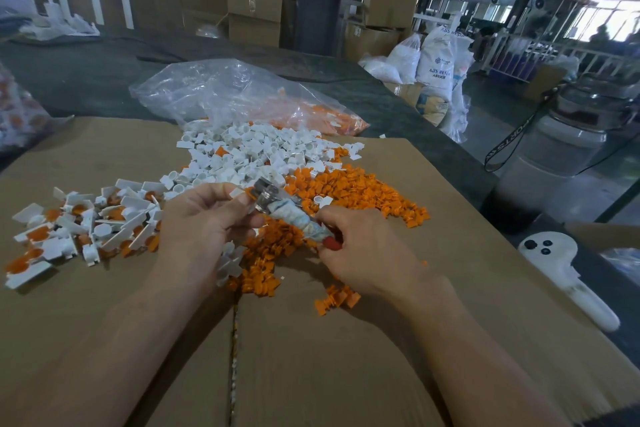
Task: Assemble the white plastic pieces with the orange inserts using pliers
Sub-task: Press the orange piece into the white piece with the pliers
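Both forearms reach forward; left hand (pixel 204 218) pinches with fingertips, right hand (pixel 363 250) curls in a grip.

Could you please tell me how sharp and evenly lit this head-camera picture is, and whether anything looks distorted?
Head view: the light is soft and even, with only faint shadows on the cardboard. The window at far right is blown out. The clear bag catches glare. The pliers look slightly smeared. The wide lens bows the dark table and other straight lines near the edges.
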{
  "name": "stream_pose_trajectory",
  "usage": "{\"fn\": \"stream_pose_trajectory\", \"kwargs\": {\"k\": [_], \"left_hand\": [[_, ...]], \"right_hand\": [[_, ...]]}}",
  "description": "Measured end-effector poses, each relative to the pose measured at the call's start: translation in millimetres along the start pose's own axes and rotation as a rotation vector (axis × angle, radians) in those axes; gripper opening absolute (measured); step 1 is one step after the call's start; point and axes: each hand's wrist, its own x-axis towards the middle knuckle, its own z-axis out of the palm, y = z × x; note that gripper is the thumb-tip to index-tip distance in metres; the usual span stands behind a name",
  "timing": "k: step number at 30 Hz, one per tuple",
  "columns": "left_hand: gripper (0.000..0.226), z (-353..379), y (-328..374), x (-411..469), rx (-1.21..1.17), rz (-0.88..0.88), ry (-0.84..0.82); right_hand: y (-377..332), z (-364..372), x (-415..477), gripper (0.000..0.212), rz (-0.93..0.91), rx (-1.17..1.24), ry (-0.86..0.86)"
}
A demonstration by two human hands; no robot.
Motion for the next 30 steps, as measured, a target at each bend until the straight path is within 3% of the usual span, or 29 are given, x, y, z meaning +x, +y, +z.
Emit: {"fn": "stream_pose_trajectory", "kwargs": {"k": [9, 13, 18, 22, 26, 30], "left_hand": [[0.020, -1, 3, 0, 0.004, -0.021, 0.038], [0.018, 0, 2, 2, -0.053, -0.071, 0.007], [0.006, -4, 0, 7, -0.240, -0.169, 0.004], [0.021, -9, 0, 14, -0.436, -0.266, 0.133], [0.027, -18, 3, 19, -0.506, -0.153, 0.334], [0.017, -27, 9, 24, -0.615, -0.091, 0.462]], "right_hand": [[0, 5, 2, 0.002, -0.040, -0.058, 0.045], [5, 8, 4, 0.007, -0.057, -0.058, 0.078], [28, 5, 12, 0.033, 0.054, -0.102, 0.236], [47, 3, 14, 0.048, 0.209, -0.142, 0.254], [57, 2, 15, 0.064, 0.314, -0.145, 0.212], [59, 1, 15, 0.068, 0.357, -0.140, 0.174]]}}
